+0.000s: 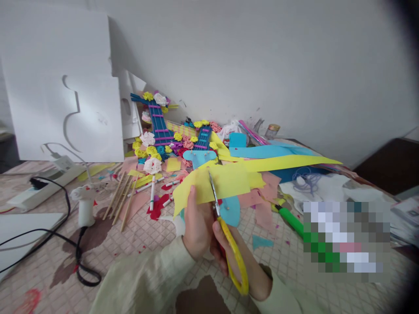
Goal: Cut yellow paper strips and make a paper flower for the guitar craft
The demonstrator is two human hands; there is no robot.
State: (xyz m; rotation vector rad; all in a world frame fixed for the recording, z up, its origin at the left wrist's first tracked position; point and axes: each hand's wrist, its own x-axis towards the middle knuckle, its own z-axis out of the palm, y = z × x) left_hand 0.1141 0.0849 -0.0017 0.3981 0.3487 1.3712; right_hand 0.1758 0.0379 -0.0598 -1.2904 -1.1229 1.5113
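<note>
My left hand [198,224] grips a sheet of yellow paper [231,181] by its lower edge, thumb in front and the other fingers behind. In my right hand [240,250] is a pair of scissors [236,257] with yellow handles, pointing up and away from me. One blade lies across the front of the paper, its tip near the upper part of the sheet. The other blade is hidden behind it. Below the paper, part of a light-blue paper shape [231,211] shows on the table.
At left are a glue gun [85,211], a power strip [42,185], black cable and wooden sticks [119,203]. Markers [152,192] and paper scraps lie mid-table. Behind stand flower-decorated blue guitar-like shapes [160,122] and a white board [59,87]. A green tube [291,220] lies right.
</note>
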